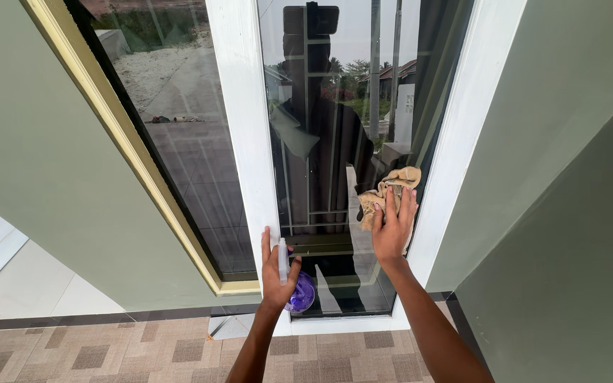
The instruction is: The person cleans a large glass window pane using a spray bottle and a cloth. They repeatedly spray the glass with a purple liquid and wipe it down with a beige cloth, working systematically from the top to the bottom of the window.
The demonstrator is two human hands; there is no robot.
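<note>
Green wall [51, 163] on both sides, patterned tile floor [108, 351] below, and in the middle a tall narrow window pane [321, 142] in a white frame [246, 142], with a second darker pane [186, 163] to its left behind a yellow-trimmed edge. Step in hand looks like wiping the glass: right hand [391, 227] is pressed flat, fingers spread, on a tan cloth [389, 188] bunched against the pane low on its right side, close to the white frame there. Left hand [278, 273] is closed around a spray bottle [294, 284], clear neck with a purple body, held near the bottom of the pane just beside the middle frame post; thumb and fingers are wrapped on it, nozzle direction hard to tell. Glass shows reflections, so streaks or wet spots can't be made out. Next move, by my read, calls for keeping even palm pressure on the cloth and sweeping across toward the uncovered lower glass, bottle kept clear of the wiping path.
</note>
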